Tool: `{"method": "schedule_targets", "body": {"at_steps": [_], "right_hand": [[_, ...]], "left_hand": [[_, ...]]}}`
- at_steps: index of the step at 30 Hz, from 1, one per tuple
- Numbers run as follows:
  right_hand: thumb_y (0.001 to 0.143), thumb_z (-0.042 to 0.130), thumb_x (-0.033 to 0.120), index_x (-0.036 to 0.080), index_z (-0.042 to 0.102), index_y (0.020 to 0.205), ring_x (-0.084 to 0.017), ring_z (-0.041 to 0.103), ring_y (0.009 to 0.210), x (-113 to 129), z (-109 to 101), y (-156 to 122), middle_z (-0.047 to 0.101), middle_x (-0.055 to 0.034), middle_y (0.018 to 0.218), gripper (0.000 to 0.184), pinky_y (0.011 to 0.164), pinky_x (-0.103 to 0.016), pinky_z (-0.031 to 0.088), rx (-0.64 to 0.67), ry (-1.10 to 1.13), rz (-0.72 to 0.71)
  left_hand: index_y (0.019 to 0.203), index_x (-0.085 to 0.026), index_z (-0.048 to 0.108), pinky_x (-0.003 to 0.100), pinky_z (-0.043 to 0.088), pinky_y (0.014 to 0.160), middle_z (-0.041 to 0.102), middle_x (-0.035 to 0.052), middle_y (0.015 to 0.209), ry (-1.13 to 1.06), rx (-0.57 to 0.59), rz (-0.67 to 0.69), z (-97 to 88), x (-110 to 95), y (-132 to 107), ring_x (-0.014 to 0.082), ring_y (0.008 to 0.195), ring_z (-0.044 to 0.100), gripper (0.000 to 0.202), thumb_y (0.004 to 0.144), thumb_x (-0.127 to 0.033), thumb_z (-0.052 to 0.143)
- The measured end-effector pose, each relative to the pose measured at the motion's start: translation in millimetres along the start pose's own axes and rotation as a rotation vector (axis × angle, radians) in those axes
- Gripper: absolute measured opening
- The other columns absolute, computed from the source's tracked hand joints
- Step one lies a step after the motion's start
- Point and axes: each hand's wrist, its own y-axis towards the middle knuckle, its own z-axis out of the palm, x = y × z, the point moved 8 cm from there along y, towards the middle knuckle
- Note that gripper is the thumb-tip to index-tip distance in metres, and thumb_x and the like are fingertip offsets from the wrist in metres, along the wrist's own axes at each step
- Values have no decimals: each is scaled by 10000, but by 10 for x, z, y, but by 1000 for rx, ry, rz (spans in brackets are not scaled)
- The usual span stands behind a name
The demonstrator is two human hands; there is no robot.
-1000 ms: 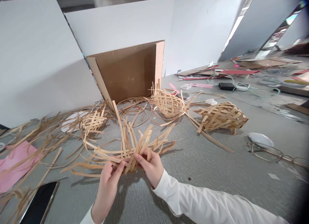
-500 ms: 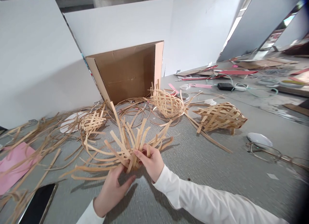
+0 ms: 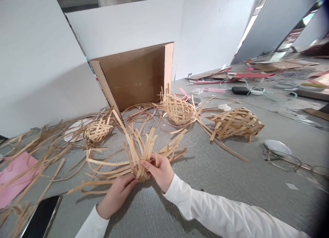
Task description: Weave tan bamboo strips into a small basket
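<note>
Through the head camera I see the partly woven piece point(image 3: 142, 173) between both hands, over the near middle of the grey surface point(image 3: 205, 169), loose strips fanning outward. My right hand point(image 3: 163, 172) clamps its crossing strips between thumb and fingers; my left hand point(image 3: 118, 190) pinches its left edge. Farther out lie a larger woven form point(image 3: 238, 123), right, and a phone point(image 3: 41, 215), near left.

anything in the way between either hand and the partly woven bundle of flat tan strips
Nothing visible: the white-sleeved left hand and white-sleeved right hand both hold the partly woven bundle of flat tan strips directly. A rounded, woven tan piece lies beyond it, not between.
</note>
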Motion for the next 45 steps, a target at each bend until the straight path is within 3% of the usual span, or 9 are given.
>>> {"method": "schedule_targets", "body": {"at_steps": [4,8,13,22,27,36,39,42,45], "right_hand": [[670,618,419,168,509,643,-96,434,468,1,19,-10,466,40,518,275,432,-208,381,29,-23,-23],[685,621,371,172,510,606,-102,439,477,102,-16,-36,472,37,513,240,436,-212,377,-12,-101,-121],[693,605,311,173,511,601,-111,454,516,237,-40,-87,504,25,541,191,493,-229,406,-53,-143,-190],[699,572,328,169,538,738,-161,556,643,200,11,-83,591,-26,694,167,619,-290,473,-4,-58,-196],[702,594,356,174,529,741,-146,533,578,107,-40,-65,558,-8,632,197,508,-254,463,-45,-30,-127],[672,628,390,191,537,750,-162,563,580,135,4,-63,576,-5,630,232,474,-252,465,-1,60,-95],[667,628,351,183,528,617,-158,553,584,197,-14,-84,576,-15,637,202,518,-265,468,-37,-23,-177],[665,622,323,177,526,548,-158,553,589,235,11,-120,576,-22,630,210,539,-270,469,-43,-61,-216],[670,635,359,180,590,686,-166,570,563,221,66,-147,594,-11,588,185,508,-269,475,-9,-22,-175]], "left_hand": [[685,-176,634,228,388,586,599,14,623,-75,-19,-38,-30,2,2,159,603,520,320,856,-339,418],[769,-179,678,268,446,706,663,34,734,-375,-36,-102,-43,-17,-18,186,714,587,206,785,-336,545],[893,-172,657,310,471,771,689,74,868,-661,-256,-154,-138,23,-48,212,839,622,230,727,-329,625],[760,-172,555,246,434,647,571,0,700,-605,-313,-158,-130,-4,-52,150,682,541,197,773,-369,564],[738,-184,491,234,404,619,494,-30,664,-635,-311,-178,-110,88,-73,125,635,474,230,793,-401,541],[864,-194,580,301,449,758,640,38,799,-870,-313,-181,-72,124,-62,176,781,590,243,730,-390,632],[856,-187,620,301,464,751,659,54,833,-864,-347,-195,-99,60,-68,196,818,604,263,679,-372,680],[810,-172,635,278,469,696,653,47,794,-828,-427,-184,-130,-16,-61,181,755,599,259,641,-354,706],[731,-163,615,263,457,645,623,20,680,-809,-463,-212,-95,-43,-36,164,667,581,232,635,-355,702]]}}
